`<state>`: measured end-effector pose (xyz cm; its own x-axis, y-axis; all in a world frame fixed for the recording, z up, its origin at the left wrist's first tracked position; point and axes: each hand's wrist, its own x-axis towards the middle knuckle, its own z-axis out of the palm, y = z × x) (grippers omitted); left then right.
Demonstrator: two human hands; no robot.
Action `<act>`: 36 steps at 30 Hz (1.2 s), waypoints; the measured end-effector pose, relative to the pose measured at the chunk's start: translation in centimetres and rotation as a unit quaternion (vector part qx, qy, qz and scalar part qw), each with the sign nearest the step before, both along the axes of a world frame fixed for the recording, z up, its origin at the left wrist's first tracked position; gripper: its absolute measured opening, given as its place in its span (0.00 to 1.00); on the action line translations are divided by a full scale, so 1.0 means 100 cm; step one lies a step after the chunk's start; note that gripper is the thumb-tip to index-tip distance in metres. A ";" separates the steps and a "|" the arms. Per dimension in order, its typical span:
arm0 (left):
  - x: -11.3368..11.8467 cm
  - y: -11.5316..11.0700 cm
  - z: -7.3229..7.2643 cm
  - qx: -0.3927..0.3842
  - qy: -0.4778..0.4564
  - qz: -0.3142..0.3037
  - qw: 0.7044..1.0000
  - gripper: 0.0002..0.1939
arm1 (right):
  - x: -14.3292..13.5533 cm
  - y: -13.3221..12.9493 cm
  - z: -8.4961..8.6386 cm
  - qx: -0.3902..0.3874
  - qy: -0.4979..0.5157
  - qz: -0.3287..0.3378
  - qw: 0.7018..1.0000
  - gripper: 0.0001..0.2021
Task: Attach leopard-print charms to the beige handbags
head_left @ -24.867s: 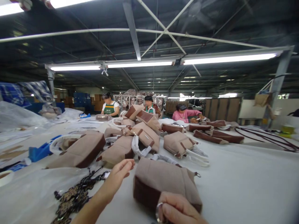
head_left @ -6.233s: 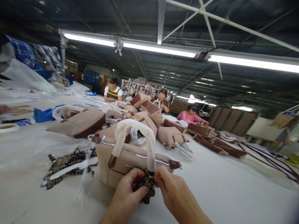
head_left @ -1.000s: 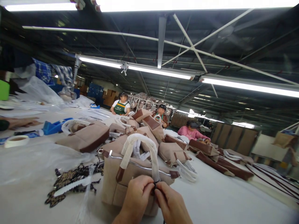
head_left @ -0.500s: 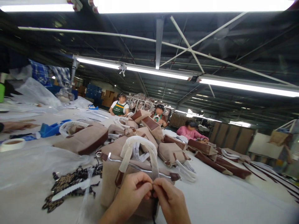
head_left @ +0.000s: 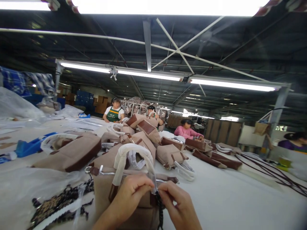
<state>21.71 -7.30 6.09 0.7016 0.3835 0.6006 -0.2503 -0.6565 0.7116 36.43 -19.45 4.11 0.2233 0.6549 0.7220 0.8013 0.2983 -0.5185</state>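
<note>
A beige bag [head_left: 103,188] with brown trim stands upright in front of me, its wrapped white handle [head_left: 134,148] arching over the silver zipper. My left hand [head_left: 133,195] pinches at the lower right end of the handle, where clear wrapping shows; what lies between its fingertips is too small to tell. Close beside it, my right hand [head_left: 174,199] has thumb and finger closed at the top of a dark braided strap [head_left: 159,207], which hangs down the bag's front.
Beige and brown bags [head_left: 146,140] are heaped beyond. Patterned dark straps [head_left: 59,204] and plastic film [head_left: 19,182] lie left, near a blue item [head_left: 31,147]. Long brown strips [head_left: 271,172] lie right. Several people sit farther off, one in pink [head_left: 185,129].
The view has turned right, so the scene sits farther left and another person shows at the right edge. My hands have parted slightly, and more of the braided strap shows.
</note>
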 end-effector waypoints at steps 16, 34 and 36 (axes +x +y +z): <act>-0.001 -0.004 -0.006 -0.006 0.029 -0.038 0.999 0.07 | -0.009 -0.004 0.021 -0.052 -0.183 -0.014 0.982 0.14; 0.008 -0.011 -0.007 -0.182 -0.026 -0.041 0.982 0.02 | -0.011 0.001 0.015 -0.024 -0.139 -0.026 0.990 0.12; 0.010 -0.012 -0.007 -0.181 -0.029 -0.041 0.982 0.03 | -0.011 0.001 0.014 -0.025 -0.139 -0.029 0.990 0.12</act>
<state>22.70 -8.45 5.36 0.7072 0.5239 0.4747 -0.3386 -0.3385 0.8779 35.32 -19.36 5.51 0.0592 0.6840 0.7271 0.9297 0.2275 -0.2898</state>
